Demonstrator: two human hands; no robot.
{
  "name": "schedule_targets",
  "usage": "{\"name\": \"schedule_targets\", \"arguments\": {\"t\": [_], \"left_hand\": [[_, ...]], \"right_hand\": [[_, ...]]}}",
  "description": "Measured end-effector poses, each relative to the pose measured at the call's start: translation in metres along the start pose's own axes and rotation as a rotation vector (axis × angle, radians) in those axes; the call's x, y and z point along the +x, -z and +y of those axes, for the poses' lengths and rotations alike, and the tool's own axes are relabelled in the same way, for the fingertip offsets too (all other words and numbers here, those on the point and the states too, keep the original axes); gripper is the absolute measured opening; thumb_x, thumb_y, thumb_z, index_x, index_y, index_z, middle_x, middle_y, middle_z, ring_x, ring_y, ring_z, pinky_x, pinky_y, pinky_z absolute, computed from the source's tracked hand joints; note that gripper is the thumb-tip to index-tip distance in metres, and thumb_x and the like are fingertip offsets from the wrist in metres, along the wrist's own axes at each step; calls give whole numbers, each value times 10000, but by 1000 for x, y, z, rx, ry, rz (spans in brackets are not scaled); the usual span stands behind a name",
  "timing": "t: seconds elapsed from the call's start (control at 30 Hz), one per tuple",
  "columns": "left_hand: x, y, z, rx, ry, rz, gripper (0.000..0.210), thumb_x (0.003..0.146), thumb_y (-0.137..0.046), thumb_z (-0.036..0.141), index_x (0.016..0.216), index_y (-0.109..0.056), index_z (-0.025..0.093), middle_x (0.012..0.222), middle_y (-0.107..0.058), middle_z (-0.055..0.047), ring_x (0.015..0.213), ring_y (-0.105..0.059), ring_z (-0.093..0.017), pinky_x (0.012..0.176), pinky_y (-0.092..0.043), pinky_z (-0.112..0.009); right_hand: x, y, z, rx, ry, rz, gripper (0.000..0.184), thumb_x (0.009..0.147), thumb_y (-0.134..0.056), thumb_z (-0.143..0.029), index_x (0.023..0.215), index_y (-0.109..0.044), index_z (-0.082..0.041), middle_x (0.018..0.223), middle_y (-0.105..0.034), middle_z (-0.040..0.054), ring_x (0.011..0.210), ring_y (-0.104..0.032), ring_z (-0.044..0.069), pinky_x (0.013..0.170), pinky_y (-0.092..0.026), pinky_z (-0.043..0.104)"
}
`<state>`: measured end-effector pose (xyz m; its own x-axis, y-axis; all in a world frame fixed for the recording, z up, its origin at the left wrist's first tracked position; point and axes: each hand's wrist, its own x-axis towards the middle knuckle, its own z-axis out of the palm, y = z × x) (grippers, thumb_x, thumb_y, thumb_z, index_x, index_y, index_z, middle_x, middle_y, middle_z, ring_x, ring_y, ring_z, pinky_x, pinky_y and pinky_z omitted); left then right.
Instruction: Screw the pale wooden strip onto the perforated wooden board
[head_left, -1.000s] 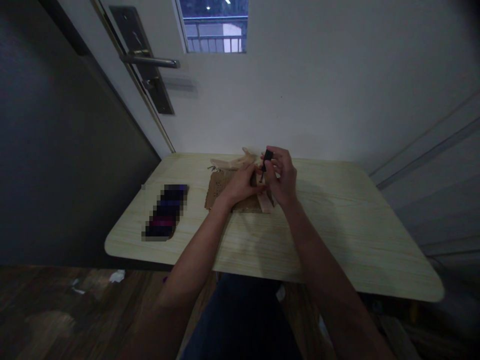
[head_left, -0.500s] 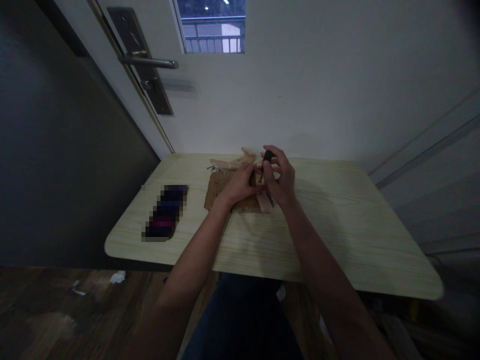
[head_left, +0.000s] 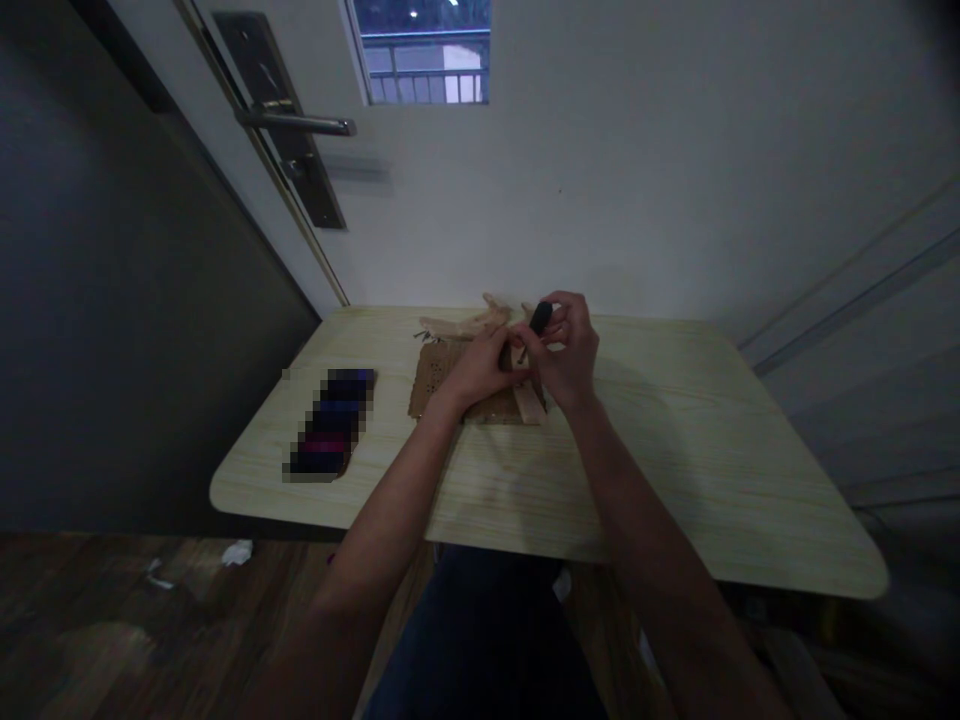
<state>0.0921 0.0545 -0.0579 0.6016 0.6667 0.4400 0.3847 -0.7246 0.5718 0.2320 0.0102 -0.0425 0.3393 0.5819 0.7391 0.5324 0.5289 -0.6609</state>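
My right hand (head_left: 571, 355) is closed around a short screwdriver (head_left: 541, 318) with a black handle. It slants down to the left, its lower end over a pale wooden strip (head_left: 529, 404). A thin dark shaft or screw shows beneath the handle; I cannot make out which. My left hand (head_left: 480, 370) rests across a brown cardboard piece (head_left: 429, 385). Its thumb and fingers close about the wooden strip from the left, beside the screwdriver's lower end. Part of the strip and much of the cardboard are hidden under my hands.
Behind the cardboard lie more pale wood pieces (head_left: 457, 326) and several small screws or nails (head_left: 423, 336). A pixelated phone-like object (head_left: 330, 425) lies left on the light wooden table (head_left: 712, 450). A white door (head_left: 637, 170) with a metal handle (head_left: 300, 123) stands behind.
My right hand has shifted slightly right and its fingers have turned about the screwdriver, whose handle now tilts further right. My left hand stays in place.
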Motion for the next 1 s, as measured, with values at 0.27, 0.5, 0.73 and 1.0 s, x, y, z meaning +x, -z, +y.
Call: {"name": "schedule_targets", "arguments": {"t": [0.27,0.5,0.73,1.0], "left_hand": [[0,0,0,-13,-13,11,391,730,-773,324,1002,-549,154,1092,-605,-114,1022,-576,-272,910,-481,-434],[0,0,1,-35,-25,0,356,739,-758,317,979,-552,156,1119,-602,-119,1054,-567,-275,934,-477,-438],[1,-2,-3,-29,-22,-1,391,726,-770,321,1010,-560,153,1114,-605,-123,1049,-569,-280,916,-485,-450],[1,0,0,-17,-35,17,459,735,-757,295,1114,-545,145,1191,-586,-143,1106,-558,-284,965,-461,-440]], "right_hand": [[-2,7,-3,-105,104,-126,340,901,-541,-458,1204,-597,-313,1081,-655,34,767,-624,131,607,-582,260],[-1,8,-5,61,52,-237,431,954,-412,-493,1331,-512,-309,1240,-675,58,972,-703,174,779,-615,320],[1,4,1,56,15,-183,384,891,-538,-502,1220,-586,-310,1116,-688,36,807,-682,146,608,-591,261],[-1,4,-3,-11,25,-162,378,844,-609,-457,1191,-604,-306,1161,-638,38,806,-627,135,548,-556,233]]}}
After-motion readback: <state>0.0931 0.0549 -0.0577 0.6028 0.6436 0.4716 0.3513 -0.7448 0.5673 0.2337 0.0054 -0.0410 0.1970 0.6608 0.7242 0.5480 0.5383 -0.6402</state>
